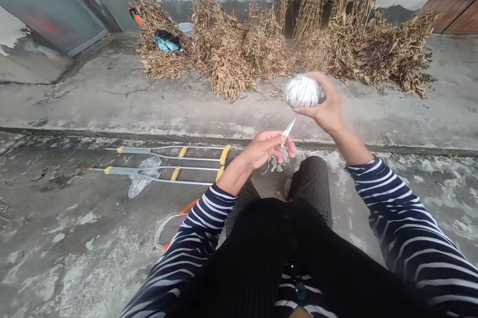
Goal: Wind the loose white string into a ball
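Note:
A white wound ball of cord or plastic strip [303,91] is gripped in my right hand [328,104], out in front of my knees. From its underside a pale strand [290,127] runs down to my left hand [267,149], where it is pinched between thumb and fingers. Loose curled ends of the strand [275,164] dangle below the left fingers. My right hand is slightly blurred, and its fingers behind the ball are partly hidden.
A pair of crutches [168,163] with yellow pads lies on the concrete at left, with a clear plastic bag [144,177] among them. A low step edge [130,135] crosses ahead. Dried plant bundles [227,49] line the wall. An orange-rimmed object [175,228] sits by my left arm.

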`<action>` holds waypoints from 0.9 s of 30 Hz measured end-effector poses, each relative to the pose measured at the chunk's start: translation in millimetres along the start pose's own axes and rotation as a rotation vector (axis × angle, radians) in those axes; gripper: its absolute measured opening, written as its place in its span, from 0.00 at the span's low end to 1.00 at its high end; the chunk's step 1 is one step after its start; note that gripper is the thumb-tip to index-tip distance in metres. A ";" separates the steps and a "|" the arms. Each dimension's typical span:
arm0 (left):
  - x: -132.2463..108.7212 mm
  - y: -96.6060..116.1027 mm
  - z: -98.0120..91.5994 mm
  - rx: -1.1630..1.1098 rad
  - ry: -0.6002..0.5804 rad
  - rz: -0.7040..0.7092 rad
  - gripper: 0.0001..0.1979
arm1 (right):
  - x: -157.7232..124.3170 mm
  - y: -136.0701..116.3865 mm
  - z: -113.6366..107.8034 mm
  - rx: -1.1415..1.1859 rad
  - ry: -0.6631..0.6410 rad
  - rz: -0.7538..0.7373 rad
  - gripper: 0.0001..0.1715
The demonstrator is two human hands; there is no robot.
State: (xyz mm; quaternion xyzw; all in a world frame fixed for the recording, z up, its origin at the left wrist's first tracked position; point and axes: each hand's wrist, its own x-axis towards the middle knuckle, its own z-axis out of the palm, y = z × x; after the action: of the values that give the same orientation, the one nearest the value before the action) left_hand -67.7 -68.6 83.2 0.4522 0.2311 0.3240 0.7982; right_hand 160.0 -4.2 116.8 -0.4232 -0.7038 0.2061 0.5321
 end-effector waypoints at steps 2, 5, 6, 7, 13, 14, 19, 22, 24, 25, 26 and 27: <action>-2.6 12.8 0.9 0.002 -0.048 0.003 0.22 | -8.4 14.6 4.9 -0.027 -0.034 0.019 0.48; -0.4 29.8 -2.1 0.016 -0.048 0.057 0.20 | -26.7 28.4 14.6 0.044 -0.126 0.129 0.53; 1.9 34.3 -3.9 0.018 -0.017 0.079 0.19 | -33.4 29.8 18.0 0.098 -0.171 0.180 0.55; 5.0 37.9 -5.8 0.020 0.023 0.097 0.19 | -39.9 29.8 21.2 0.160 -0.224 0.232 0.56; 22.9 43.7 -11.3 0.037 0.186 0.076 0.14 | -62.1 20.5 34.3 0.363 -0.430 0.374 0.62; 24.0 43.9 -11.5 0.042 0.198 0.070 0.14 | -62.8 20.2 34.9 0.329 -0.442 0.363 0.60; 21.2 59.7 -16.4 0.083 0.303 0.162 0.16 | -71.5 26.5 31.3 0.163 -0.621 0.331 0.49; 21.7 76.3 -25.1 0.094 0.393 0.231 0.19 | -85.0 29.4 25.5 0.218 -0.680 0.370 0.48; 25.8 84.6 -32.6 0.063 0.440 0.249 0.19 | -93.9 27.5 21.0 0.241 -0.679 0.392 0.50; 28.9 87.3 -36.5 0.035 0.458 0.250 0.19 | -97.3 25.1 18.8 0.243 -0.681 0.402 0.51; 32.5 89.1 -40.2 0.001 0.470 0.249 0.19 | -99.9 21.8 16.7 0.245 -0.684 0.411 0.52; 36.4 90.1 -43.7 -0.035 0.481 0.249 0.19 | -101.7 17.9 14.9 0.247 -0.685 0.416 0.53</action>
State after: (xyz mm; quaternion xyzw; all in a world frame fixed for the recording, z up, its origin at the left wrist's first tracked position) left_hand -99.5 17.1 137.8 0.3735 0.3510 0.5217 0.6820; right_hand 160.6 -74.8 39.9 -0.3963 -0.7095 0.5208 0.2612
